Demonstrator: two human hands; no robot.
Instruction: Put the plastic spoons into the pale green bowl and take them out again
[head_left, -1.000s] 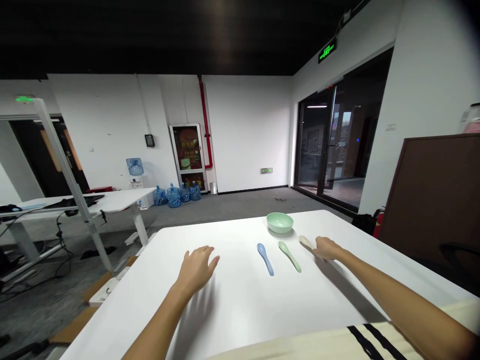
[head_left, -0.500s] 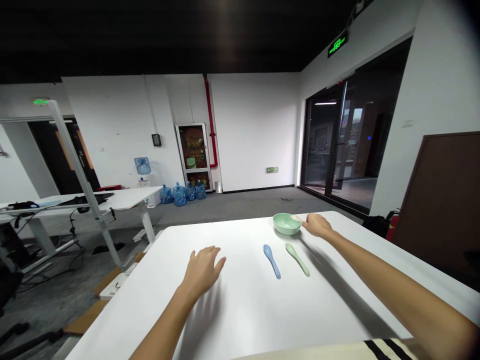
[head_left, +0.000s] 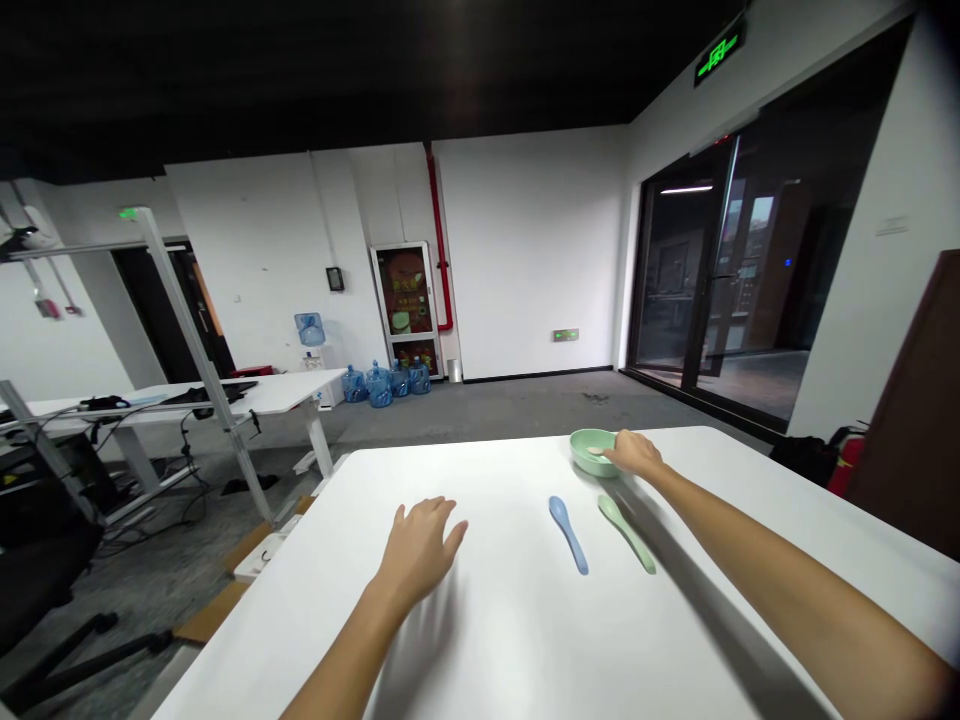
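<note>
One right hand at bowl rim, left hand over open tabletop

Bowl, blue spoon, green spoon: smooth matt plastic. Tabletop: smooth, faintly glossy.

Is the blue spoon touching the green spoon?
Apart: the head view shows white tabletop running between the blue spoon and the green spoon.

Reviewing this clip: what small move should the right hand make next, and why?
Probably lift the right hand off the round pale green bowl and reach for the pale green spoon: a cream spoon already lies in the bowl, and this spoon sits closer than the blue spoon.
</note>
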